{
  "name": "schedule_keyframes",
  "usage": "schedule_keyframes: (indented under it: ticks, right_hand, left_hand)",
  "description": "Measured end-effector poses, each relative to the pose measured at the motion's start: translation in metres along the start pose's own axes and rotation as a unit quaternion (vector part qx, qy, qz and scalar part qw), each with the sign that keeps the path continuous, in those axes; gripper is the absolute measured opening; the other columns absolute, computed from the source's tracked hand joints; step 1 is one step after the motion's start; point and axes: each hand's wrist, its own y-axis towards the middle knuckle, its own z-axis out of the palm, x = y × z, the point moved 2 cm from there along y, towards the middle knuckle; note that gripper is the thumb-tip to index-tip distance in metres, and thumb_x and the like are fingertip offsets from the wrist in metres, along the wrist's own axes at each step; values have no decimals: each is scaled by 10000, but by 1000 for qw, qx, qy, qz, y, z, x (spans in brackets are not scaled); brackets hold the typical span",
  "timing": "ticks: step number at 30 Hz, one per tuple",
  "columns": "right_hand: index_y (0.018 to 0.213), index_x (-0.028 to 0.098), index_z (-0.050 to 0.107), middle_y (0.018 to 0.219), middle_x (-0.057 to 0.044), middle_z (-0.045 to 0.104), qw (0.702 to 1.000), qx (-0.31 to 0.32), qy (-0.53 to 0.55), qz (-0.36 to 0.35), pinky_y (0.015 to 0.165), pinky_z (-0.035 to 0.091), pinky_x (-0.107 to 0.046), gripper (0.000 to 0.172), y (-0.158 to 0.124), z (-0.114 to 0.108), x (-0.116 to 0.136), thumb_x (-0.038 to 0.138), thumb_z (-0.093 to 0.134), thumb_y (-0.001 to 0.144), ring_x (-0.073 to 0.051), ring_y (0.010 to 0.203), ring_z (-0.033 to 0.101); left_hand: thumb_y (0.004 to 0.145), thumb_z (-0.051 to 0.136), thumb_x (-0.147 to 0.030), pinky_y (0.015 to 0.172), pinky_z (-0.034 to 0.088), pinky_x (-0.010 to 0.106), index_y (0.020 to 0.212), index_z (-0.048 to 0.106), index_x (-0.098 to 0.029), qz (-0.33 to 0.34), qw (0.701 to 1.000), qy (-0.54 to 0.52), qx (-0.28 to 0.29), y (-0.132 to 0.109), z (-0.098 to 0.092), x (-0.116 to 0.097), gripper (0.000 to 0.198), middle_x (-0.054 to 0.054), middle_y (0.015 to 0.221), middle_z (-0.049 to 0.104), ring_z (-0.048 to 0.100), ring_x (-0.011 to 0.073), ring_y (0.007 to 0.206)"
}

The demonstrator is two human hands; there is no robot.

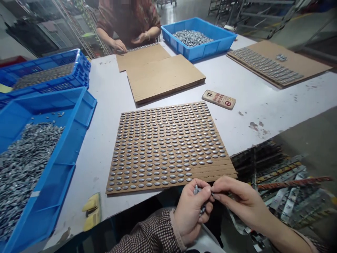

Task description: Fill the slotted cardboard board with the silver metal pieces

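Observation:
My left hand is curled around a few small grey metal pieces, just off the near edge of a cardboard sheet. My right hand reaches across from the right, its thumb and finger pinched at a small metal piece against the left fingertips. That sheet carries dense, even rows of oval metal pieces. A large blue bin heaped with loose metal pieces stands to the left of my hands, out of their reach by some distance.
A co-worker's hands work at a cardboard sheet across the table. Plain cardboard stacks, a phone, further blue bins and a filled sheet lie on the white table. Metal strips are heaped below its right edge.

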Motion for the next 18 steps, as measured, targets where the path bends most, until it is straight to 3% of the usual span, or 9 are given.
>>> schedule_keyframes:
  ticks: [4,9,11,14,18]
  right_hand:
    - [1025,241,634,965,-52,642,994,-62,-82,-46,751,534,-263,171,-6,3,-4,147,575,895,-168,888,637]
    - [1227,235,576,1050,-87,655,969,-81,-186,-141,808,552,-280,391,-15,1,-3,54,517,886,-185,973,637]
    - [1233,244,580,1042,-85,658,970,-80,-193,-126,806,553,-278,392,-15,-4,-4,62,508,893,-184,962,640]
    - [1114,249,636,1015,-71,655,981,-79,-165,-59,774,553,-270,255,-8,-17,-9,139,525,912,-183,929,645]
    - [972,224,651,955,-61,646,981,-127,-144,12,697,541,-261,127,8,-34,-23,239,534,924,-179,861,641]
  left_hand:
    - [802,670,-414,352,91,147,863,443,-188,-14,1000,-12,8,3,1,5,326,-41,709,500,365,9,465]
    - [813,630,-471,355,81,160,819,487,-164,-10,1000,14,0,5,8,2,339,-26,714,503,367,7,455]
    - [816,611,-459,352,87,164,839,526,-156,-3,1000,27,-6,5,9,-1,316,-21,709,512,379,14,448]
    - [822,543,-401,349,93,169,959,582,-148,-21,1000,17,-11,5,10,-5,291,-5,709,540,416,35,447]
    - [758,495,-274,349,88,175,1008,560,-148,-61,998,1,-20,4,8,0,288,2,686,565,429,51,438]
